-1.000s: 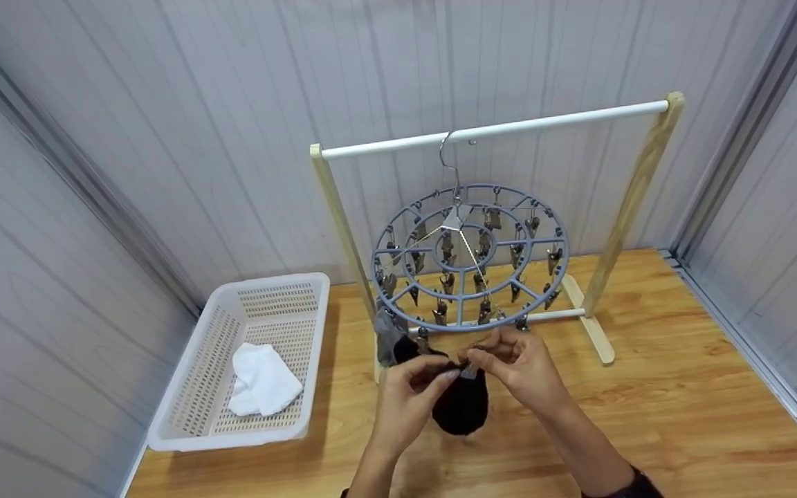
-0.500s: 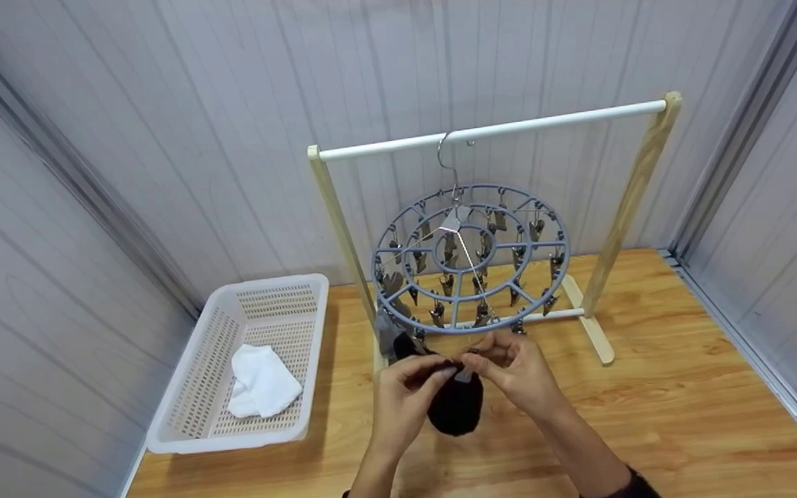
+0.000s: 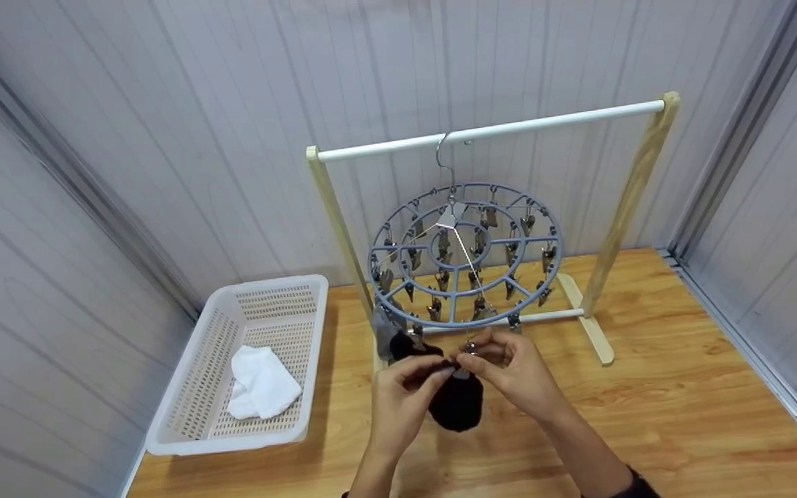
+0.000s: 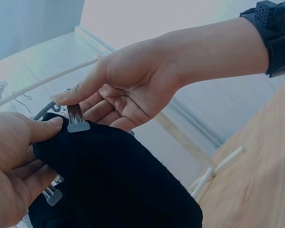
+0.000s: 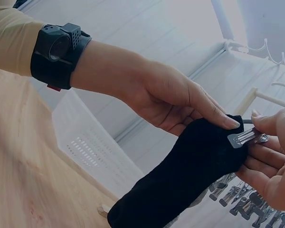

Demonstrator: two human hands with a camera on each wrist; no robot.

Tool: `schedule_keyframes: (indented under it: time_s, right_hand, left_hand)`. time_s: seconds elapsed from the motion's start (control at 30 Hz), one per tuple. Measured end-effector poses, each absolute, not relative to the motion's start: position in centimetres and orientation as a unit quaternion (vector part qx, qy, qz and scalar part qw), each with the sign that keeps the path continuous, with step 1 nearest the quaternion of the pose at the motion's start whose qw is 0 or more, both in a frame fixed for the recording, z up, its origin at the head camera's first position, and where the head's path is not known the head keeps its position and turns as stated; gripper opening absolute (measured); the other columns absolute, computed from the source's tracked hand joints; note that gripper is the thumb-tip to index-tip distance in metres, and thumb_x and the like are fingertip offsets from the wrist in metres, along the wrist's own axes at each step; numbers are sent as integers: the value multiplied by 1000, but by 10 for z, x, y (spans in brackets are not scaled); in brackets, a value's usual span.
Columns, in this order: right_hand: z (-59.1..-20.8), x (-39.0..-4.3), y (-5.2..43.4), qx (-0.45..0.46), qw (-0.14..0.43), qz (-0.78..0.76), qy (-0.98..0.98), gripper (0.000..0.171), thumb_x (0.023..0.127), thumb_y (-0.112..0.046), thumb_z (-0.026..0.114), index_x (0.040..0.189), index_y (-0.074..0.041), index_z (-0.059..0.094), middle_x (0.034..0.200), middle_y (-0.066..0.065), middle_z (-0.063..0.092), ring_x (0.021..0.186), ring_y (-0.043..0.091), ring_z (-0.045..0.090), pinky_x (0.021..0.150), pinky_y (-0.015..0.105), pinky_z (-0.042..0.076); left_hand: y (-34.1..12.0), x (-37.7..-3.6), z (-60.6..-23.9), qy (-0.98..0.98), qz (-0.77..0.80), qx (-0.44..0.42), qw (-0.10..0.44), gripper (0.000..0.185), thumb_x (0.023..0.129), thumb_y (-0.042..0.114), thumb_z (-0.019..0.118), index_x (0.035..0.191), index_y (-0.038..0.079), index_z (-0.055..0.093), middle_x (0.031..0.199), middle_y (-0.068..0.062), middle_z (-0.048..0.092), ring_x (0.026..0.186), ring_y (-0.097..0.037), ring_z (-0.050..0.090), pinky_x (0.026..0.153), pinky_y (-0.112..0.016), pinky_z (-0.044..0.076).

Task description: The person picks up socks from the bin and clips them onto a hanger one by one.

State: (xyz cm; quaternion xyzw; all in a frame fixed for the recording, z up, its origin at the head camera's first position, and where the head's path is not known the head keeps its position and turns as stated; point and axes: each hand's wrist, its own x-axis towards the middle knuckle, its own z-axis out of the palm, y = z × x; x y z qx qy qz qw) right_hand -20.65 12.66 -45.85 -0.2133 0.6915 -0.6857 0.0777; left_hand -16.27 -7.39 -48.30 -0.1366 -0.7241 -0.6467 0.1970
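Below the round clip hanger [image 3: 466, 257], at lower centre of the head view, the right hand [image 3: 512, 370] pinches a metal clip [image 4: 76, 119] between thumb and fingers, so its jaws meet the cuff of the black sock [image 3: 455, 401]. The left hand [image 3: 404, 398] grips that cuff, holding it up to the clip. A white basket [image 3: 184, 415] sits lower left on the tabletop [image 3: 682, 415].

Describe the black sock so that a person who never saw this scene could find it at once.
Start at the wooden drying rack with the white rail, then go down to the round grey clip hanger hooked on it. Just below its front rim, both hands hold the black sock at a clip. Unlike the grey sock beside it, it is black.
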Motion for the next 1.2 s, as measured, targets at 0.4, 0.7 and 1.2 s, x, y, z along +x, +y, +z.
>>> schedule_keyframes:
  time_s: [0.4,0.7,1.2]
  right_hand:
    - [-453,-213,143,-238,69,-636,731,31,101,-19,75,128,-2,73,119,12,76,108,22,74,95,33,59]
    - [-444,-218,165,-261,33,-625,735,17,102,-15,72,114,-4,78,105,12,79,93,24,78,84,35,63]
    - [-433,-220,185,-272,14,-657,703,16,104,-5,68,112,7,75,102,21,77,93,28,78,85,40,63]
  left_hand:
    - [-79,-161,-480,-731,-647,-118,182,13,92,10,83,104,4,82,102,-6,80,87,-18,77,78,-31,63]
    - [-89,-161,-475,-753,-628,-87,176,13,92,12,84,104,5,82,100,-5,80,83,-15,75,76,-28,62]
    - [-105,-160,-467,-781,-608,-52,133,9,94,15,83,101,10,82,96,-1,80,84,-15,75,75,-28,62]
